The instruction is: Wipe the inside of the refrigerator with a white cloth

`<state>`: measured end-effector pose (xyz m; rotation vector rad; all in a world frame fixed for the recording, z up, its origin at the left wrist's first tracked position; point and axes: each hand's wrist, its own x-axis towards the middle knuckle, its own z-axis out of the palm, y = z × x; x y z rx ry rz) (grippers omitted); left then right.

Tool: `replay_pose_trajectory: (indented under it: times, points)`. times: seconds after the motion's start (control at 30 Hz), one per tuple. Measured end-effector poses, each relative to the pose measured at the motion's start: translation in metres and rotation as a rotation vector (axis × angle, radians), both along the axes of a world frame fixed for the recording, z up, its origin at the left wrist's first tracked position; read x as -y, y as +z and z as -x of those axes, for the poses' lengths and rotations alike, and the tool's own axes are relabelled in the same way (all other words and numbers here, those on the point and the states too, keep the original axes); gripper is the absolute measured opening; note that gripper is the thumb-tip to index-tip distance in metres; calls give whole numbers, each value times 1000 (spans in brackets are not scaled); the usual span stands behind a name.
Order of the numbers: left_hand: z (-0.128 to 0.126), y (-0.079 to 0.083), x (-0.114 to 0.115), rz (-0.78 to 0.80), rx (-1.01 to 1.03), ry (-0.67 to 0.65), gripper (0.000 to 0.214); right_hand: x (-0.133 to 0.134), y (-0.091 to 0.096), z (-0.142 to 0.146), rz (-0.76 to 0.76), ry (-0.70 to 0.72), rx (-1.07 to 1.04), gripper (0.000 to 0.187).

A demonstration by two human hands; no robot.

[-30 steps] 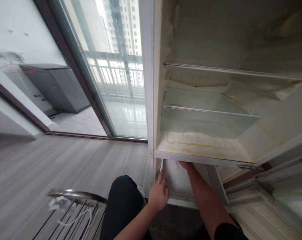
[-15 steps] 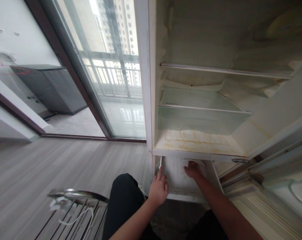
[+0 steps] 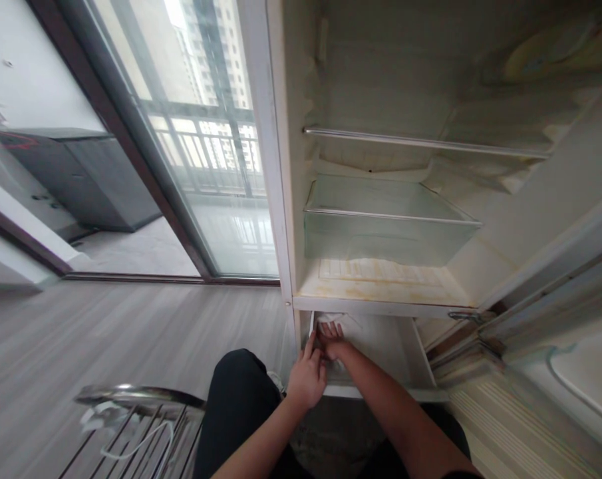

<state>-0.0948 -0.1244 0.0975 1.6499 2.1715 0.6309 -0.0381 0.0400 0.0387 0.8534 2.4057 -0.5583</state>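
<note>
A pale drawer (image 3: 380, 392) is pulled out from under the refrigerator's upper compartment. Inside it, at the left end, my right hand (image 3: 332, 342) presses on a crumpled white cloth (image 3: 336, 320), fingers stretched out over it; whether the cloth is fabric or paper I cannot tell. My left hand (image 3: 308, 378) lies at the drawer's left wall, its fingers extended along the edge, close beside my right hand. Its thumb is hidden, and nothing shows in its fingers.
Above, the refrigerator holds glass shelves (image 3: 393, 216) over a yellow-stained floor (image 3: 380, 283). Its open door (image 3: 545, 412) stands at my right. A metal rack (image 3: 146, 432) with a white cord lies low on the left, near my knee (image 3: 243, 392). Sliding glass doors (image 3: 221, 219) are beyond.
My right hand has moved from the drawer's right side to its left end, and the white cloth has moved with it. My left hand stays at the left wall.
</note>
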Motion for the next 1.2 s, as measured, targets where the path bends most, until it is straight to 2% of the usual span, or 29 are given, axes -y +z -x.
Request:
replay_pose_trajectory:
  times: [0.3,0.53,0.63,0.73,0.97,1.07,1.2]
  points:
    - [0,0,0,12,-7,-4,25,-2,-2,0,20,-15,19,93]
    - [0,3,1,3,-2,-2,27,-2,0,0,27,-92,-41,96]
    - [0,5,1,27,-10,5,28,-10,-1,-1,-43,-235,-98,95]
    - [0,5,1,36,-5,8,28,-25,-4,-11,-159,-485,-155,97]
    - [1,4,1,36,16,5,30,-57,-11,-65,-299,-1015,-116,124]
    - [0,5,1,56,14,26,31,-59,-16,-76,-305,-1074,-128,127]
    - [0,7,2,56,16,21,31,-58,-25,-77,-307,-1048,-137,121]
